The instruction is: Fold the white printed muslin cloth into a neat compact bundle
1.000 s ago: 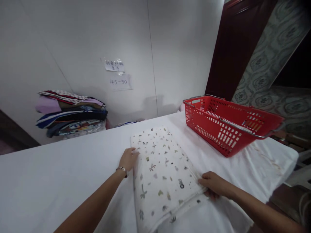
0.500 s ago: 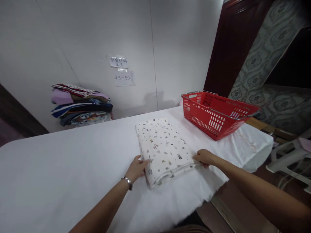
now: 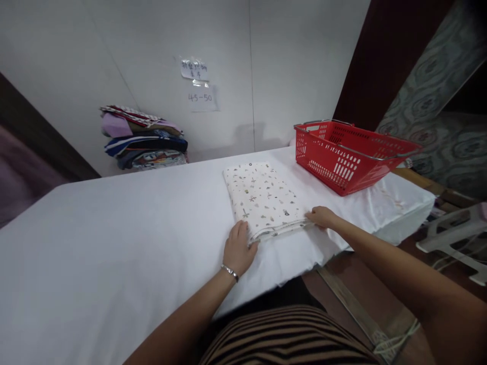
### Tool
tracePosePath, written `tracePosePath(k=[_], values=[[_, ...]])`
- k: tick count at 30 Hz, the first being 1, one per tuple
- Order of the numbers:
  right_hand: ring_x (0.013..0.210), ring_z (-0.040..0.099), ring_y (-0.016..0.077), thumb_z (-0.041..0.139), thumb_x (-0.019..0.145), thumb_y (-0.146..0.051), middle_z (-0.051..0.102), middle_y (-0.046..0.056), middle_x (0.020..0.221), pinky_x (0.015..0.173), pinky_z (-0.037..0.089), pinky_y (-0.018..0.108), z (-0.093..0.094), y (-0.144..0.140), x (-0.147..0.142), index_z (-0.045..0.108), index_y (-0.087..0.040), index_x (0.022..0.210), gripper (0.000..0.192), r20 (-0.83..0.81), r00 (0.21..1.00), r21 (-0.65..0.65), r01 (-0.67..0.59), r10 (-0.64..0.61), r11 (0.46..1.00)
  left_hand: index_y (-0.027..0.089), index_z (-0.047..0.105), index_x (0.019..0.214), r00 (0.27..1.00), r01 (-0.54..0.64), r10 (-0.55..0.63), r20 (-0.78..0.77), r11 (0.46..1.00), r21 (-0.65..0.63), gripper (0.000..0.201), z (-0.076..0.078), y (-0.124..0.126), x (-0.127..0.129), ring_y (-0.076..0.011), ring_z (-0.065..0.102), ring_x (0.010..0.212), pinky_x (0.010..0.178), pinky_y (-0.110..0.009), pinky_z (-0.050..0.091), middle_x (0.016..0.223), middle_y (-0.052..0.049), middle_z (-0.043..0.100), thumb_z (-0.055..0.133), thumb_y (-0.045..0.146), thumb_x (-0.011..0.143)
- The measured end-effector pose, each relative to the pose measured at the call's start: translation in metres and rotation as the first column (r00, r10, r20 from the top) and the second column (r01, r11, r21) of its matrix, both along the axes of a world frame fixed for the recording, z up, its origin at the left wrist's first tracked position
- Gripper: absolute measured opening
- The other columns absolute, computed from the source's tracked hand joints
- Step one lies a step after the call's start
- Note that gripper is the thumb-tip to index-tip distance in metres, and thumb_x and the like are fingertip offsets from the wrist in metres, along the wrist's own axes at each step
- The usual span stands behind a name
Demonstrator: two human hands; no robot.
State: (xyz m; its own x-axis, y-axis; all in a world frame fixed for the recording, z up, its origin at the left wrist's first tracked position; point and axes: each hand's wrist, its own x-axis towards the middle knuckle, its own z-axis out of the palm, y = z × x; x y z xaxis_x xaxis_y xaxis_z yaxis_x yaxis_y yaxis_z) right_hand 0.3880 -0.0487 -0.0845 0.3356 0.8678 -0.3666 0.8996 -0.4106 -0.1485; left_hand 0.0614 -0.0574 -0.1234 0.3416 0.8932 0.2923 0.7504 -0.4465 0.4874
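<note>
A folded white cloth (image 3: 262,197) with small grey, green and brown prints lies flat on the white-covered table (image 3: 144,228), its layered edge facing me. At its near left corner is my left hand (image 3: 239,249), wearing a silver bracelet. The fingers of that hand stretch along the corner, with the thumb apart at the front edge. My right hand (image 3: 322,217) pinches the near right corner; its fingertips are partly hidden.
A red plastic basket (image 3: 342,167) stands on the table at the back right. Behind the table's far edge, a stack of folded clothes (image 3: 146,142) rises at the left. Two paper notes (image 3: 200,96) are taped to the wall. A white stool (image 3: 452,248) is at the right.
My left hand has shifted from the cloth's left side to its near left corner, its fingers now straighter. My right hand keeps its corner. The camera view has tilted downward.
</note>
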Motion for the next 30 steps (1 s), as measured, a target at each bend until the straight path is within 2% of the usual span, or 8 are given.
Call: tracePosePath(k=[5, 11, 15, 19, 24, 27, 30], values=[[0.055, 0.061, 0.017, 0.039, 0.087, -0.038, 0.067, 0.011, 0.07, 0.058, 0.042, 0.025, -0.002, -0.001, -0.002, 0.065, -0.007, 0.092, 0.041, -0.015, 1.0, 0.002, 0.007, -0.007, 1.0, 0.017, 0.039, 0.131, 0.999, -0.029, 0.031, -0.045, 0.999, 0.039, 0.056, 0.0, -0.001, 0.008, -0.0265, 0.035, 0.128, 0.101, -0.044, 0.035, 0.139, -0.014, 0.039, 0.052, 0.032, 0.079], [0.051, 0.06, 0.0165, 0.041, 0.087, -0.038, 0.067, 0.011, 0.067, 0.056, 0.042, 0.025, -0.005, 0.0, -0.003, 0.064, -0.007, 0.091, 0.039, -0.014, 1.0, 0.021, 0.013, -0.013, 1.0, 0.017, 0.039, 0.131, 0.988, -0.039, 0.052, -0.144, 0.995, 0.092, 0.061, 0.005, 0.0, 0.027, -0.0279, 0.031, 0.13, 0.102, -0.044, 0.031, 0.142, -0.014, 0.037, 0.057, 0.038, 0.077], [0.051, 0.06, 0.0163, 0.04, 0.087, -0.038, 0.066, 0.011, 0.067, 0.056, 0.042, 0.025, -0.008, 0.0, -0.002, 0.064, -0.007, 0.092, 0.04, -0.009, 1.0, 0.029, 0.021, -0.021, 0.999, 0.017, 0.042, 0.13, 0.984, -0.032, 0.055, -0.167, 0.99, 0.136, 0.054, 0.008, 0.006, 0.033, -0.0277, 0.033, 0.128, 0.101, -0.044, 0.031, 0.139, -0.014, 0.04, 0.053, 0.031, 0.078], [0.063, 0.063, 0.0193, 0.04, 0.085, -0.037, 0.067, 0.012, 0.075, 0.058, 0.041, 0.026, -0.012, -0.001, -0.002, 0.064, -0.008, 0.094, 0.039, 0.018, 1.0, 0.061, 0.012, -0.013, 0.998, 0.018, 0.043, 0.128, 0.983, -0.039, 0.064, -0.175, 0.989, 0.14, 0.053, 0.008, 0.007, 0.025, -0.0266, 0.038, 0.125, 0.099, -0.043, 0.033, 0.136, -0.012, 0.044, 0.053, 0.023, 0.076], [0.087, 0.062, 0.0247, 0.039, 0.085, -0.038, 0.067, 0.016, 0.089, 0.064, 0.04, 0.027, -0.014, -0.004, -0.002, 0.062, -0.009, 0.1, 0.041, 0.048, 0.999, 0.108, 0.001, -0.006, 0.994, 0.018, 0.044, 0.126, 0.986, -0.083, 0.094, -0.137, 0.993, 0.088, 0.053, 0.004, 0.0, 0.021, -0.0271, 0.04, 0.122, 0.096, -0.041, 0.037, 0.133, -0.013, 0.046, 0.055, 0.033, 0.076], [0.089, 0.061, 0.0246, 0.039, 0.085, -0.037, 0.066, 0.016, 0.093, 0.064, 0.039, 0.026, -0.015, -0.004, -0.002, 0.063, -0.009, 0.1, 0.04, 0.05, 0.999, 0.115, -0.003, -0.003, 0.993, 0.017, 0.045, 0.125, 0.987, -0.104, 0.11, -0.117, 0.993, 0.06, 0.052, 0.004, 0.001, 0.024, -0.0265, 0.039, 0.123, 0.096, -0.041, 0.038, 0.133, -0.013, 0.045, 0.055, 0.029, 0.075], [0.086, 0.061, 0.023, 0.039, 0.085, -0.037, 0.067, 0.015, 0.09, 0.063, 0.039, 0.025, -0.015, -0.004, -0.001, 0.063, -0.01, 0.099, 0.039, 0.044, 0.999, 0.111, -0.006, 0.001, 0.994, 0.018, 0.049, 0.12, 0.987, -0.106, 0.116, -0.116, 0.991, 0.085, 0.046, 0.009, 0.005, 0.024, -0.0253, 0.041, 0.121, 0.095, -0.04, 0.038, 0.131, -0.011, 0.048, 0.052, 0.02, 0.075]])
